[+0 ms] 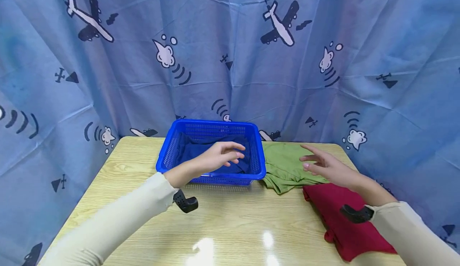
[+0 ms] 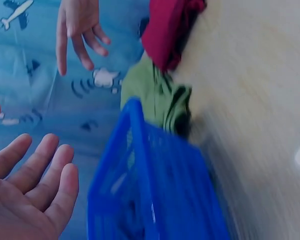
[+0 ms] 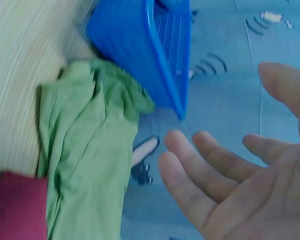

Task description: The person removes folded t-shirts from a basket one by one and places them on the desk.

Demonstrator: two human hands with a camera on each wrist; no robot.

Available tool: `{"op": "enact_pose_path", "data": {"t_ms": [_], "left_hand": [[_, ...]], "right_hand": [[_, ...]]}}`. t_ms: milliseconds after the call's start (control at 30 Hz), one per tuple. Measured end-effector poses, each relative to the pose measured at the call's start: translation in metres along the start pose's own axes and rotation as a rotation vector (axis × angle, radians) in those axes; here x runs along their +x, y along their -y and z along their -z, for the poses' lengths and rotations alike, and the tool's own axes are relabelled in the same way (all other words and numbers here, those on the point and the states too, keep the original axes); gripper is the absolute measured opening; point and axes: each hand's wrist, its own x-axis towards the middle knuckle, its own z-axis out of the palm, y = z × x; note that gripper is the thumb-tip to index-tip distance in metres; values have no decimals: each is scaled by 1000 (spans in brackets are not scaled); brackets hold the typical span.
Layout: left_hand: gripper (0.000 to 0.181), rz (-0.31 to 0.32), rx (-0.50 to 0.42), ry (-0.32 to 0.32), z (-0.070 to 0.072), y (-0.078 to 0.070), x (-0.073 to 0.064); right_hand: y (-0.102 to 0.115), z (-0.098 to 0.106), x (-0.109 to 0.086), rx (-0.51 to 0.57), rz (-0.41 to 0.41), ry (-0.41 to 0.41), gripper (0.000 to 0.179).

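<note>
In the head view my left hand hovers over a blue plastic basket, fingers loosely bent and holding nothing. Dark blue cloth lies inside the basket, partly hidden behind that hand. My right hand hangs above a green cloth and the far end of a red cloth, its fingers spread and nothing in them. Both wrist views show relaxed, empty fingers: the left hand beside the basket rim, the right hand near the green cloth.
The wooden table carries the basket at its far middle, with the green cloth against the basket's right side. Nearer and to the right lies the red cloth. A blue curtain printed with planes hangs behind and around the table.
</note>
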Motion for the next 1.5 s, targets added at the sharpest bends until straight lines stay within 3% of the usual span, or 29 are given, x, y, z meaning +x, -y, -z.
{"op": "enact_pose_path", "data": {"t_ms": [333,567,733,1000,1133,1333,1500], "left_hand": [[47,22,202,-85,50,24,-28],[57,84,392,-110,75,36,-27],[68,143,493,-100,86,48,-26],[75,200,446,-107,90,65,-24],[78,238,447,-113,89,74,-21],[83,328,491,-104,86,84,-18],[84,384,496,-85,83,87,-17]], "right_hand": [[18,-32,40,48,68,-16,66],[40,-50,72,148,89,-23,65],[52,-64,100,200,15,-1,68],[68,-88,137,338,-203,106,73],[67,-99,159,385,-308,121,79],[55,-115,184,305,-420,88,90],[49,-124,192,213,-448,71,97]]}}
